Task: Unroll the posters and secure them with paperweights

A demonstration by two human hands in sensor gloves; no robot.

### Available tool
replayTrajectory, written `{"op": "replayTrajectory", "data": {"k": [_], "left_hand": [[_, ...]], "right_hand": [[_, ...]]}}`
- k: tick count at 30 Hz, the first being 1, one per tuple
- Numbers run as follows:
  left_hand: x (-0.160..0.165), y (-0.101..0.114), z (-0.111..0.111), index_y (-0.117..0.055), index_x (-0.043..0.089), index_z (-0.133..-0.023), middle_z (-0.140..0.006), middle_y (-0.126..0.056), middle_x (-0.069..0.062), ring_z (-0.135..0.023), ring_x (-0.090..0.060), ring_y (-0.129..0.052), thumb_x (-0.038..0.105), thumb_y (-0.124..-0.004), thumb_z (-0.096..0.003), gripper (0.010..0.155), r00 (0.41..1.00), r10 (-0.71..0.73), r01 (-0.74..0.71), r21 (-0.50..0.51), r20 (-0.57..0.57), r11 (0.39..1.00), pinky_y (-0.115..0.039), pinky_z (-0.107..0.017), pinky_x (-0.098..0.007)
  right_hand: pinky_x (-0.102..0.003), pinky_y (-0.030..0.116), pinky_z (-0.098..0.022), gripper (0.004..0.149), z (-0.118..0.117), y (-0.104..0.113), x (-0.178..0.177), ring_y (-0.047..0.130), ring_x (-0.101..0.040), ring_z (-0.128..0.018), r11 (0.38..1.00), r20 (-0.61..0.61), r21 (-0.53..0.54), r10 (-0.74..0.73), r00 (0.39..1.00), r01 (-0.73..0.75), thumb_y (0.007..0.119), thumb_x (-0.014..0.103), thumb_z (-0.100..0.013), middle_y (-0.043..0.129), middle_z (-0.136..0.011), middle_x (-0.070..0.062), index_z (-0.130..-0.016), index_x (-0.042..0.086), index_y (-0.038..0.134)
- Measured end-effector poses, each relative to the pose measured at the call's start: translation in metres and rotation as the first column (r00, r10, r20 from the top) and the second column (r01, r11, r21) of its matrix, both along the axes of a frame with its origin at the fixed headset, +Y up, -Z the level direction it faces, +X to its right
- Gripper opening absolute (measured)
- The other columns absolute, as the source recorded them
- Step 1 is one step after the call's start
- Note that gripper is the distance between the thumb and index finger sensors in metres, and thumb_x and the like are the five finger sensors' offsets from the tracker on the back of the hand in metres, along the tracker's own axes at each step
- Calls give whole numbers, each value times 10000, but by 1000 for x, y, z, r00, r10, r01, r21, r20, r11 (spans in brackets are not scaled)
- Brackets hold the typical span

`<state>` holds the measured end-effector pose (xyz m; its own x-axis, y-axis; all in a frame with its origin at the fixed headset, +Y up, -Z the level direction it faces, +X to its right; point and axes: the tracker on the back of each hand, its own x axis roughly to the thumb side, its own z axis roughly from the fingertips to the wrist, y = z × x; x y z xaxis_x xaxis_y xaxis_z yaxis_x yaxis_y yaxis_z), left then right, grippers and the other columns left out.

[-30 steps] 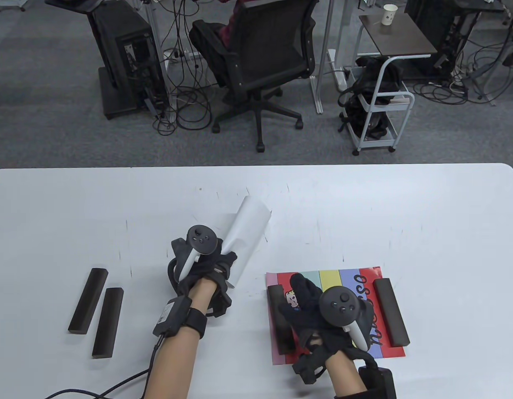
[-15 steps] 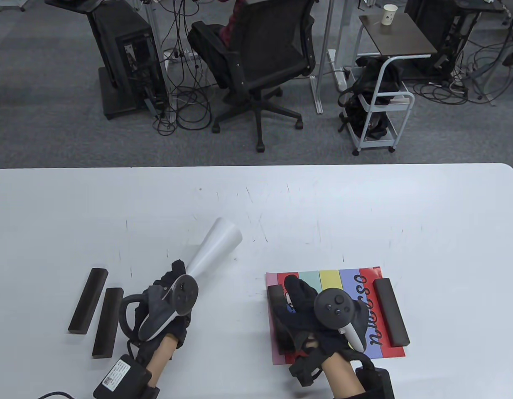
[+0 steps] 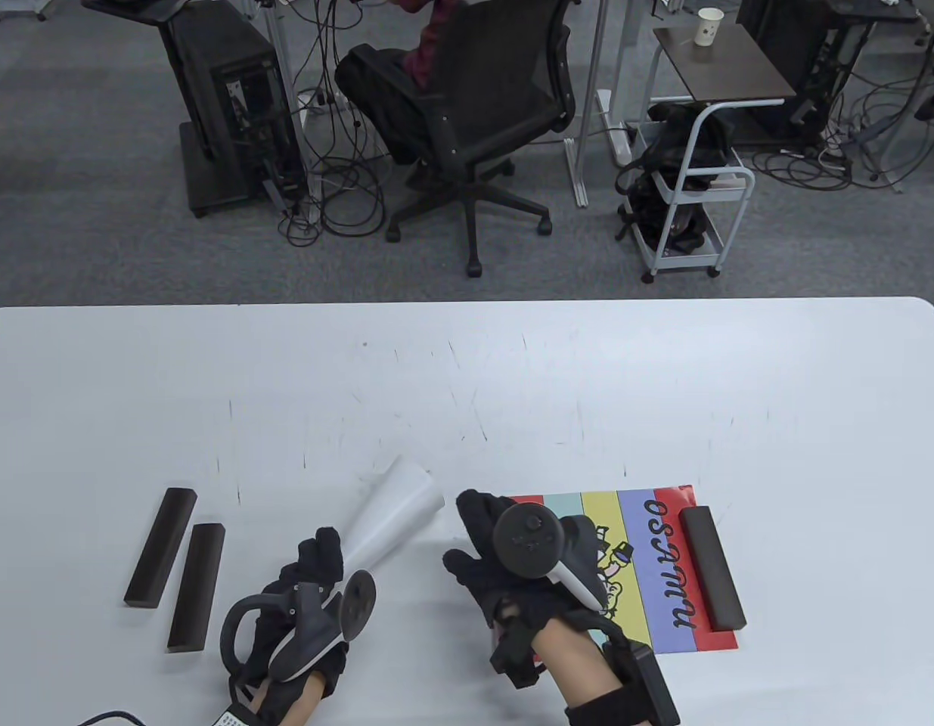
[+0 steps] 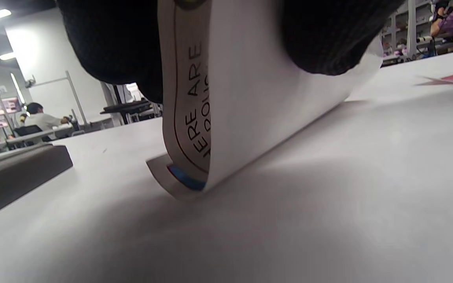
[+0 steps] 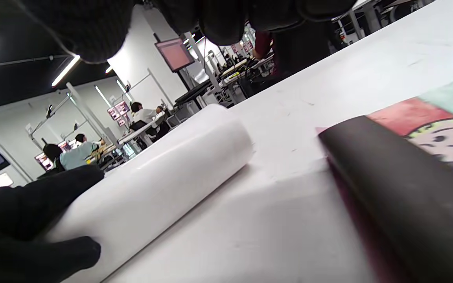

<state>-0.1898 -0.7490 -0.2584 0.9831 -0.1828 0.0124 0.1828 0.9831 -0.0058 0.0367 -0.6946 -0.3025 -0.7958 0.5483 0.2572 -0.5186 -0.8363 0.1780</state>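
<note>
A rolled white poster [image 3: 391,518] lies slanted on the table, and my left hand [image 3: 319,563] grips its near end. In the left wrist view the roll's end [image 4: 250,98] touches the table and printed letters show inside. A colourful striped poster [image 3: 648,575] lies flat, with a dark paperweight [image 3: 712,567] on its right edge. My right hand [image 3: 474,529] is open with fingers spread over that poster's left edge, just right of the roll. It hides the left paperweight in the table view. The right wrist view shows that paperweight [image 5: 391,184] beside the roll [image 5: 163,177].
Two spare dark paperweights [image 3: 160,556] [image 3: 197,586] lie side by side at the near left of the white table [image 3: 663,378]. One of them shows in the left wrist view [image 4: 14,173]. An office chair and a cart stand beyond the table's far edge.
My left hand has pulled the rolled poster toward me and set it lower on the table. My right hand has moved left off the left paperweight toward the roll.
</note>
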Motion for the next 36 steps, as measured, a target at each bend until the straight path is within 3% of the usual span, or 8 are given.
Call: {"op": "replayTrajectory", "data": {"k": [8, 11, 15, 21, 27, 32, 36], "left_hand": [[3, -6, 2, -456, 197, -1081, -1126, -534, -124, -984, -395, -715, 558, -687, -483, 735, 995, 56, -44, -146, 82, 988, -674, -662, -540], [1, -2, 2, -526, 223, -1065, -1122, -575, -97, -988, -393, -710, 563, -659, -490, 681, 987, 127, -111, -155, 97, 982, -663, -669, -544], [-3, 4, 1, -616, 258, -1028, -1096, -656, -57, -984, -383, -718, 541, -649, -499, 600, 959, 264, -241, -188, 108, 952, -660, -672, -540], [-12, 8, -4, -741, 300, -951, -1021, -793, -1, -974, -360, -739, 500, -693, -497, 498, 916, 376, -335, -256, 136, 907, -671, -667, -530], [-9, -7, -14, -411, 309, -1078, -1175, -403, -27, -1074, -430, -439, 469, -681, -494, 663, 873, 387, -246, -419, 295, 874, -535, -722, -566], [-13, -24, -23, -336, 312, -1076, -1175, -327, -17, -1078, -435, -375, 457, -646, -498, 672, 883, 397, -230, -504, 252, 832, -501, -727, -576], [-16, -33, -25, -338, 308, -1074, -1173, -333, 14, -1085, -418, -340, 494, -624, -497, 670, 904, 369, -203, -543, 216, 815, -486, -730, -579]], "right_hand": [[-547, 527, -700, 641, -13, -29, -46, 492, -402, -999, 992, -14, -128, 24, 1000, -25, 681, 541, -474, 512, -1100, -75, -1004, 242, 479], [-563, 505, -678, 731, -16, -38, -55, 501, -458, -947, 989, 43, -130, 82, 996, -76, 668, 587, -460, 479, -1072, -160, -1015, 180, 423], [-548, 504, -657, 805, -18, -46, -64, 521, -426, -892, 975, 141, -102, 208, 968, -195, 670, 633, -430, 489, -1014, -154, -1017, 162, 386], [-540, 490, -664, 824, -19, -57, -75, 517, -396, -890, 953, 69, -50, 301, 951, -298, 729, 618, -400, 457, -1038, -128, -1020, 198, 384], [-530, 533, -678, 713, -18, -61, -84, 540, -429, -942, 947, -70, 7, 322, 944, -322, 754, 515, -433, 447, -1102, -69, -1007, 251, 422], [-534, 580, -684, 510, -18, -59, -88, 544, -427, -982, 945, -146, 34, 327, 934, -326, 696, 368, -486, 506, -1104, -16, -967, 315, 534], [-556, 574, -682, 451, -18, -61, -89, 543, -439, -985, 946, -155, 30, 323, 934, -322, 662, 352, -492, 561, -1095, -17, -939, 313, 617]]}}
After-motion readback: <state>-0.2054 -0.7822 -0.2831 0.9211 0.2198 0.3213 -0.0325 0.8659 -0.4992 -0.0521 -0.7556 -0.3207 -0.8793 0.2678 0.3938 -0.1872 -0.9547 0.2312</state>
